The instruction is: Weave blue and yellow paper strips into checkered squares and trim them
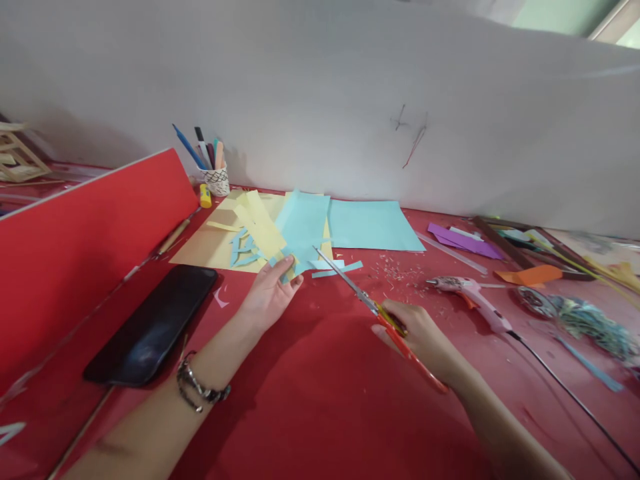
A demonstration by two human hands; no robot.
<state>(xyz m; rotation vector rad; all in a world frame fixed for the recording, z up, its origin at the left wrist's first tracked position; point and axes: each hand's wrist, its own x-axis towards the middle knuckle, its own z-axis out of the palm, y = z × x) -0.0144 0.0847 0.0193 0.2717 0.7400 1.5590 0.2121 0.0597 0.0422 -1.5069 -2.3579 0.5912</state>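
Observation:
My left hand pinches light paper pieces between thumb and fingers: a pale yellow strip and some light blue paper at the fingertips. Whether the larger blue sheet behind is also in its grip, I cannot tell. My right hand is wrapped round the handles of scissors with red and yellow grips. Their blades point up and left, the tips close to the blue paper. Blue cut strips lie near the blades, and folded blue pieces rest left of the yellow strip.
A second blue sheet lies by the wall. To the right are a pink glue gun with its cord, purple paper and yarn. On the left are a black phone, a red board and a pen cup.

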